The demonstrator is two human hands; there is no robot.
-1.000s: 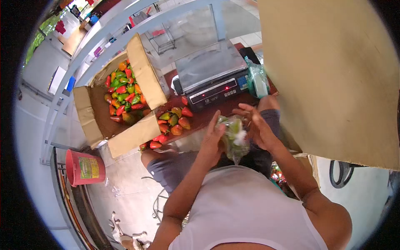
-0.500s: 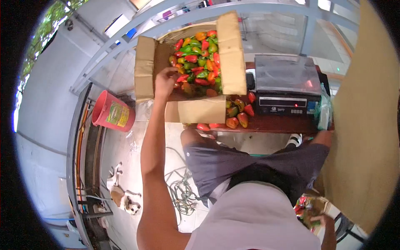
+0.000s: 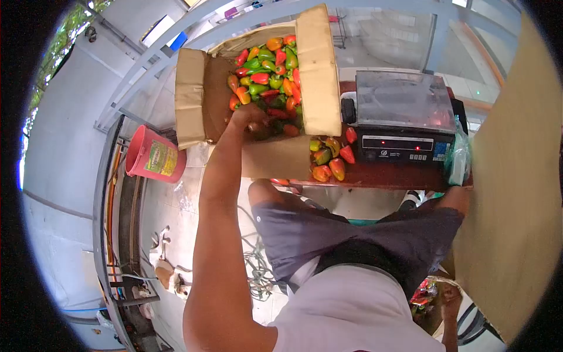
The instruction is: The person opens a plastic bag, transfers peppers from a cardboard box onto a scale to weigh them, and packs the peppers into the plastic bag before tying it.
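My left hand (image 3: 252, 117) reaches into an open cardboard box (image 3: 190, 97) and touches the lower part of a heap of red, orange and green peppers (image 3: 259, 78). Its fingers are blurred and partly hidden among the peppers, so their grip does not show. Down at the lower right, my right hand (image 3: 450, 300) is at the edge of a second container holding several colourful peppers (image 3: 423, 293). The fingers there are small and dim; whether they hold anything is unclear. Several loose peppers (image 3: 336, 169) lie on the reddish table beside the box.
A digital scale (image 3: 404, 123) stands right of the box on the table (image 3: 387, 179). A clear plastic bag (image 3: 460, 155) hangs by it. To the left are a pink bucket (image 3: 153, 154), a dog (image 3: 167, 274) on the floor and a tangled hose (image 3: 257, 270). Tall cardboard (image 3: 516, 176) rises at right.
My left hand has moved from the left side of the pepper heap to its lower part, nearer the front flap. The right hand has risen toward the container's edge. The view has shifted slightly.
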